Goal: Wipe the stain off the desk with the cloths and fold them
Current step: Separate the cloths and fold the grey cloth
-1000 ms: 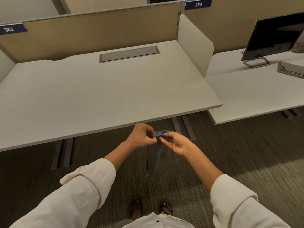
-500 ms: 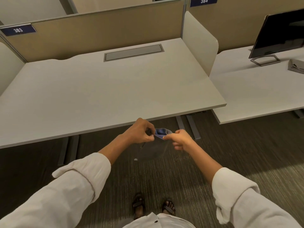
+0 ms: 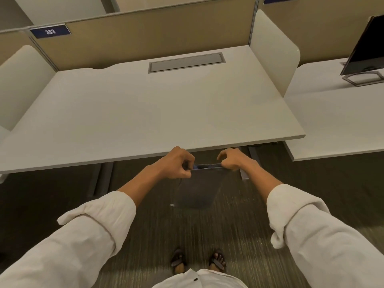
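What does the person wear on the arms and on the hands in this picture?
Both arms wear loose off-white fabric sleeves, rolled up into thick cuffs below the elbow: left sleeve, right sleeve. The forearms below the cuffs are bare. The left hand and right hand are bare too; no gloves, watch or rings are visible.

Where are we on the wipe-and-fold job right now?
No stain shows on the desk, so wiping looks done. In hand: the left hand and right hand pinch the dark cloth's top corners; it hangs below the desk edge. Folding it is left.
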Motion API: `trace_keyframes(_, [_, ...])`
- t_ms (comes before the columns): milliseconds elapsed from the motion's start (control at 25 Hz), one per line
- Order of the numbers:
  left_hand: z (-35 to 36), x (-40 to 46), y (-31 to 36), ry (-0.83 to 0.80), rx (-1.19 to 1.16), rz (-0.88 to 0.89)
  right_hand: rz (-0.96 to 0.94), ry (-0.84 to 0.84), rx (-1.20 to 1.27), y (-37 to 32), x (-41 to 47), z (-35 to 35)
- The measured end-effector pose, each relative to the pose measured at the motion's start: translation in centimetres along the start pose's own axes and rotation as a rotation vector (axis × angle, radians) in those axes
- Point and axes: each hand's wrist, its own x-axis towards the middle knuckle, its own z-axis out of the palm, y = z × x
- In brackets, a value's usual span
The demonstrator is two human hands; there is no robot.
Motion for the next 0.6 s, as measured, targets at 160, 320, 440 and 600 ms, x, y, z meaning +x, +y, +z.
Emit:
trace_keyframes(160, [-0.4, -0.6, -0.7, 0.045, -0.017, -0.009, -0.031, -0.285, -0.024, 0.5, -0.5, -0.4])
trace_keyframes(320, [-1.8, -1.5, -1.4, 0.238, -0.111, -0.03, -0.125, -0.145, 0.19, 0.0, -1.9, -1.6])
trace_keyframes(440, [-3.8, -2.1, -1.3, 0.386, -0.321, -0.062, -0.193, -0.11, 0.637, -1.3, -3.4, -3.1])
trace_keyframes(600, [-6.5, -1.2, -1.2, 0.53, -0.743, -0.167, -0.166, -0.16, 1.102, -5.0, -4.2, -3.9])
